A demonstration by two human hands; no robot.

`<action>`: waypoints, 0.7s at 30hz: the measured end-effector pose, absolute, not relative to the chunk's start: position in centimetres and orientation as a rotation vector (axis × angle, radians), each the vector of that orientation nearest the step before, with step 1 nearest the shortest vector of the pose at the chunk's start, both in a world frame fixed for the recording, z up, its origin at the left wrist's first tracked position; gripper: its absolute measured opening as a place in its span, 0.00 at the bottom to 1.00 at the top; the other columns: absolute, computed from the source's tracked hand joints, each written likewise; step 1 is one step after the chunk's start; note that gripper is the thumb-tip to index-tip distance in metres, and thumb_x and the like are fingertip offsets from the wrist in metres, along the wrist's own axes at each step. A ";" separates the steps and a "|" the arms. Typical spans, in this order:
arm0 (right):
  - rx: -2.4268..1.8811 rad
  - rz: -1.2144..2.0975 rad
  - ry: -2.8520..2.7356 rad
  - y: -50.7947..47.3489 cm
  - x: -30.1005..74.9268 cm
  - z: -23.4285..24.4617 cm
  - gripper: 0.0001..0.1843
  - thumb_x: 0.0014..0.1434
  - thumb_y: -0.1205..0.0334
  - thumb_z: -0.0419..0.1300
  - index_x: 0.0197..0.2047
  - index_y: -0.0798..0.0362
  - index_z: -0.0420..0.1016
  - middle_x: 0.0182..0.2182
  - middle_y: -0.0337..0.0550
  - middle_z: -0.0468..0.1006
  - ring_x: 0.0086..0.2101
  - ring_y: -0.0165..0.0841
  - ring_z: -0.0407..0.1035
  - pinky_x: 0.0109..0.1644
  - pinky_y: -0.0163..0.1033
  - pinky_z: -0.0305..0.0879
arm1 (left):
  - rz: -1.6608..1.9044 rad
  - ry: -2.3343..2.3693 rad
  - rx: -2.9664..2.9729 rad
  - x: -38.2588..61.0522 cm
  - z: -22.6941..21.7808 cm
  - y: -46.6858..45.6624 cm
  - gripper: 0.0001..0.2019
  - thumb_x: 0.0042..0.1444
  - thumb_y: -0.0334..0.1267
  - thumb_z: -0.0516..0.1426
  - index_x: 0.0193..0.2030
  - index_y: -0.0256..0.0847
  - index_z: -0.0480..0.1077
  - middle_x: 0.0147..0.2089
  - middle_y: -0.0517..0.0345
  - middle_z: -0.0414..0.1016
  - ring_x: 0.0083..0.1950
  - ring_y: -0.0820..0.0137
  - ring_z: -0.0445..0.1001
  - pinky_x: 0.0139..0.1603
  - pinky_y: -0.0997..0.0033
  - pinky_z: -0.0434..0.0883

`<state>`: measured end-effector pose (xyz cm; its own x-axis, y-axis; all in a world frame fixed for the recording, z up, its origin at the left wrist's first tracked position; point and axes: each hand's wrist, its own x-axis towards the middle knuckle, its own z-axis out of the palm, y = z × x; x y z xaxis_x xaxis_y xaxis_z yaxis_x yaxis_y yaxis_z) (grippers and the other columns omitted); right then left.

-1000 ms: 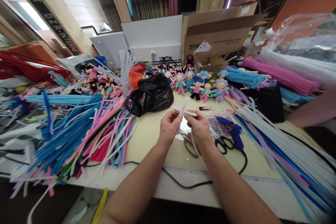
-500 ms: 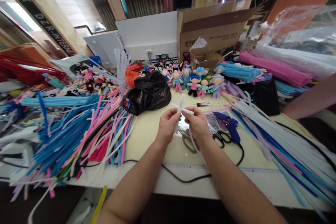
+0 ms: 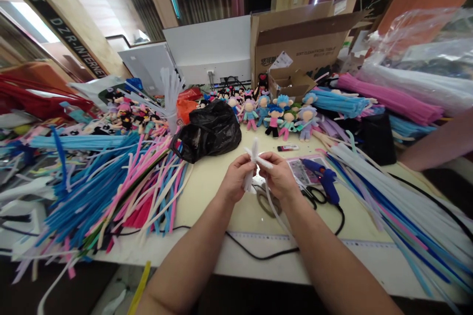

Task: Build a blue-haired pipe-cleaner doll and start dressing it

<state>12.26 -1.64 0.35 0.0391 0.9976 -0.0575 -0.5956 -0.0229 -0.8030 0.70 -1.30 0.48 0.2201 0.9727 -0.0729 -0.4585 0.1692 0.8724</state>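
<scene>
The white pipe-cleaner figure [image 3: 254, 149] is held above the bench [image 3: 210, 192], between the hands, long axis near upright. Left hand [image 3: 237, 175]: fingers pinching its stem. Right hand [image 3: 280, 175]: fingers gripping its side limb. Neither hand is nearer.

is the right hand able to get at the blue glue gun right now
Probably yes: the blue glue gun lies uncovered near the right hand, though that hand is busy holding white fuzzy stems.
</scene>
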 end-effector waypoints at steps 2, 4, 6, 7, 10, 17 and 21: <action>-0.790 1.425 -0.668 -1.6 12.3 0.4 0.16 0.33 0.60 0.74 0.23 0.54 0.73 0.18 0.32 0.69 0.18 0.22 0.57 0.21 0.31 0.49 | 1.154 0.755 0.835 0.7 0.7 -1.4 0.13 0.41 0.38 0.66 0.34 0.36 0.73 0.25 0.63 0.69 0.25 0.78 0.65 0.28 0.77 0.61; -0.798 1.416 -0.667 -1.6 12.4 0.5 0.16 0.33 0.60 0.74 0.24 0.54 0.72 0.17 0.31 0.68 0.17 0.21 0.56 0.21 0.31 0.49 | 1.155 0.746 0.829 0.7 0.9 -1.4 0.14 0.41 0.39 0.67 0.34 0.36 0.73 0.26 0.62 0.70 0.26 0.78 0.65 0.28 0.77 0.62; -0.803 1.411 -0.676 -1.6 12.5 0.4 0.17 0.34 0.59 0.74 0.24 0.53 0.71 0.17 0.31 0.67 0.17 0.21 0.55 0.21 0.31 0.49 | 1.167 0.737 0.823 0.6 1.0 -1.4 0.15 0.39 0.39 0.68 0.32 0.36 0.73 0.26 0.62 0.70 0.26 0.78 0.66 0.29 0.76 0.62; -0.806 1.405 -0.684 -1.7 12.5 0.4 0.17 0.34 0.58 0.74 0.24 0.53 0.71 0.17 0.31 0.67 0.17 0.21 0.55 0.21 0.31 0.48 | 1.175 0.733 0.820 0.6 1.0 -1.4 0.15 0.38 0.39 0.69 0.31 0.36 0.73 0.26 0.62 0.70 0.26 0.78 0.66 0.29 0.76 0.62; -0.818 1.381 -0.706 -1.7 12.4 0.5 0.17 0.35 0.57 0.73 0.25 0.53 0.71 0.16 0.30 0.65 0.17 0.22 0.54 0.21 0.31 0.48 | 1.196 0.720 0.811 0.4 0.9 -1.3 0.15 0.36 0.38 0.69 0.30 0.36 0.73 0.26 0.62 0.71 0.27 0.77 0.66 0.30 0.75 0.63; -0.852 1.320 -0.757 -1.7 12.4 0.5 0.15 0.37 0.57 0.72 0.24 0.53 0.72 0.17 0.31 0.66 0.18 0.22 0.54 0.21 0.32 0.48 | 1.194 0.720 0.800 0.6 1.0 -1.5 0.15 0.35 0.37 0.70 0.31 0.35 0.74 0.25 0.62 0.70 0.26 0.78 0.66 0.30 0.76 0.63; -0.865 1.304 -0.784 -1.6 12.7 0.2 0.13 0.38 0.58 0.72 0.25 0.53 0.73 0.19 0.33 0.69 0.19 0.22 0.56 0.23 0.32 0.50 | 1.153 0.722 0.802 0.6 0.9 -1.5 0.14 0.38 0.37 0.68 0.32 0.35 0.74 0.24 0.62 0.69 0.25 0.78 0.65 0.28 0.77 0.63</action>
